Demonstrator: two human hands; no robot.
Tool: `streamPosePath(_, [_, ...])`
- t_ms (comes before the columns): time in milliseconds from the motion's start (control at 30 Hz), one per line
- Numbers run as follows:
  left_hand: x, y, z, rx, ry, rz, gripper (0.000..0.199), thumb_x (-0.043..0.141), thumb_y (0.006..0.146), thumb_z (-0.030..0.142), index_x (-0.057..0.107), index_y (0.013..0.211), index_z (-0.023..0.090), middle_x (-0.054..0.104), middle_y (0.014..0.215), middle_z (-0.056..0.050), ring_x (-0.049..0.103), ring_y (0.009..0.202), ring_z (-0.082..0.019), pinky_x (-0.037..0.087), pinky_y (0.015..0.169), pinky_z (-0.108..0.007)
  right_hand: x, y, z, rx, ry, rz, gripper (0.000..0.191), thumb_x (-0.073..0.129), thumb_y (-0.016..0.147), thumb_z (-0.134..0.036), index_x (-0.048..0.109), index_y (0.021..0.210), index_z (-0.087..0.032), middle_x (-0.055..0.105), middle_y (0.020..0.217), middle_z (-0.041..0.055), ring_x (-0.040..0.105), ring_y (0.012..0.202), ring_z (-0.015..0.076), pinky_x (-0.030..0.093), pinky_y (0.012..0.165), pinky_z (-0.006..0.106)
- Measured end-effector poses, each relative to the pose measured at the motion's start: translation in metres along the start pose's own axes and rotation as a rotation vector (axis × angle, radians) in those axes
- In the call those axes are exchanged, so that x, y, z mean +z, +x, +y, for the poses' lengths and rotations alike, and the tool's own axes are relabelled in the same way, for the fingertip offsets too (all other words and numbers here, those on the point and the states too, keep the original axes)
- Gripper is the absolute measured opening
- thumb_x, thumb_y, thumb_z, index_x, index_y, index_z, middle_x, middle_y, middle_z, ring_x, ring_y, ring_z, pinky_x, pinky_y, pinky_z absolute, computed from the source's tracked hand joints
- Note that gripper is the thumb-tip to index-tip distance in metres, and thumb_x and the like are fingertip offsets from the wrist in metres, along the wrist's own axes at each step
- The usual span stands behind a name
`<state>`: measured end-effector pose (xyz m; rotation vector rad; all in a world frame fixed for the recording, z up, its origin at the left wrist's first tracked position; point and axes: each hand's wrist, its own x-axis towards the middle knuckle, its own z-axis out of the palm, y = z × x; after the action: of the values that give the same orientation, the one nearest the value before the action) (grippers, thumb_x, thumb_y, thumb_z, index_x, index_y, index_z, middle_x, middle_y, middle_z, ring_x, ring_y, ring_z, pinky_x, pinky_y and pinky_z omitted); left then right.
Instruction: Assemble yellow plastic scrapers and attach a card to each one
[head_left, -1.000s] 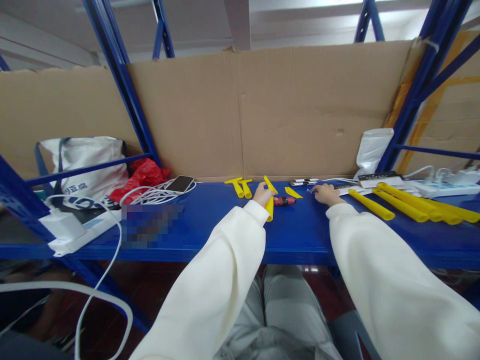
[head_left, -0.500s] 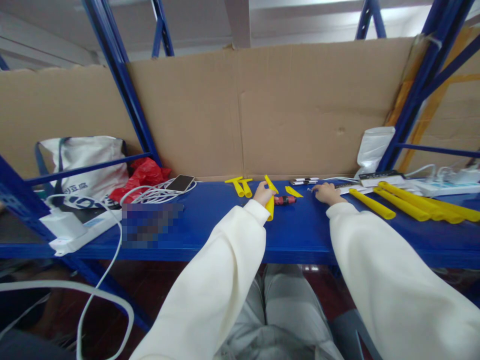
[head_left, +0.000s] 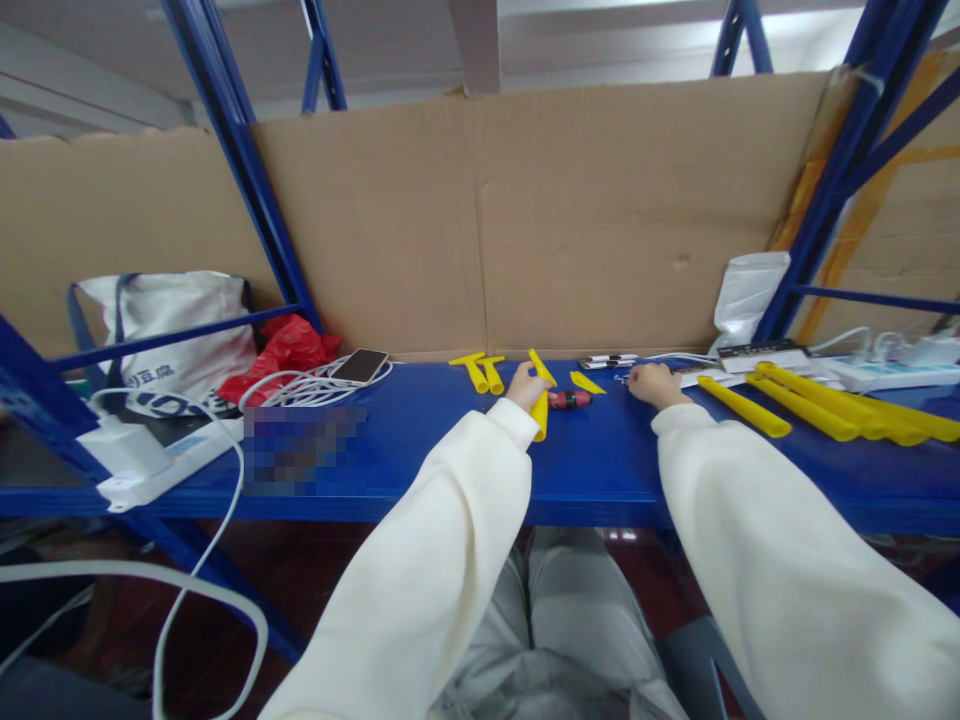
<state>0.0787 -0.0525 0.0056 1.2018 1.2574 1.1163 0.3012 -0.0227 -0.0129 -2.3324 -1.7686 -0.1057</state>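
Observation:
My left hand is closed round a yellow T-shaped plastic piece, whose lower end points toward me. Just to its right lies a red and black screwdriver-like tool, partly hidden by the yellow piece. Beyond that sits a flat yellow piece. My right hand rests low on the blue table, fingers curled together beside some tiny shiny bits. Whatever its fingertips pinch is too small to make out. Two more yellow T-shaped pieces lie left of my left hand.
Several long yellow tubes lie on the right, before a white power strip. A phone sits on coiled white cable at left, near a red bag. Cardboard walls the back of the blue table.
My right hand's fingers have curled in more tightly over the same spot. My left hand and the yellow T-shaped piece have stayed in place.

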Motion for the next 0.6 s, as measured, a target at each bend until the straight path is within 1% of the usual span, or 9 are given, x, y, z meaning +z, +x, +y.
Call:
streamPosePath(133, [0.000,0.000,-0.001,-0.001,-0.006,0.005,0.060,0.052,0.083,-0.002,0.043,0.140,0.017,0.069,0.100,-0.008,0.066,0.061,-0.010,0.048,0.052,-0.017,-0.001,0.002,0.000,0.029,0.014,-0.027,0.036,0.047,0.092,-0.023,0.069,0.118,-0.012,0.067,0.125,0.0209,0.059,0.124,0.0338,0.039,0.105,0.053])
streamPosePath(200, [0.000,0.001,-0.001,-0.002,-0.016,0.004,0.060,0.052,0.083,-0.002,0.044,0.139,0.017,0.069,0.100,-0.008,0.067,0.061,-0.010,0.049,0.052,-0.018,0.000,0.003,0.001,0.038,0.025,-0.041,0.037,0.048,0.091,-0.023,0.067,0.120,-0.010,0.067,0.126,0.0223,0.060,0.123,0.0335,0.043,0.103,0.049])
streamPosePath(300, [0.000,0.001,-0.001,-0.003,-0.030,-0.001,0.060,0.052,0.083,-0.002,0.044,0.139,0.017,0.069,0.099,-0.008,0.065,0.057,-0.009,0.049,0.051,-0.018,0.002,0.006,0.002,0.033,0.019,-0.057,0.039,0.049,0.091,-0.019,0.066,0.123,-0.008,0.067,0.125,0.0233,0.061,0.123,0.0320,0.048,0.097,0.040])
streamPosePath(433, [0.000,0.000,0.000,-0.012,-0.039,0.003,0.058,0.052,0.084,-0.002,0.045,0.138,0.017,0.068,0.095,-0.006,0.063,0.054,-0.008,0.047,0.050,-0.018,0.006,0.011,0.002,-0.036,-0.018,-0.061,0.039,0.048,0.090,-0.011,0.066,0.124,-0.003,0.069,0.121,0.0259,0.065,0.118,0.0299,0.050,0.092,0.032])
streamPosePath(600, [0.000,0.001,0.000,0.001,-0.043,0.009,0.057,0.051,0.083,-0.003,0.046,0.137,0.016,0.069,0.096,-0.007,0.064,0.056,-0.010,0.047,0.051,-0.019,0.008,0.015,0.003,-0.106,-0.053,-0.041,0.037,0.050,0.088,-0.007,0.070,0.118,-0.003,0.071,0.115,0.0269,0.068,0.112,0.0301,0.051,0.090,0.031])
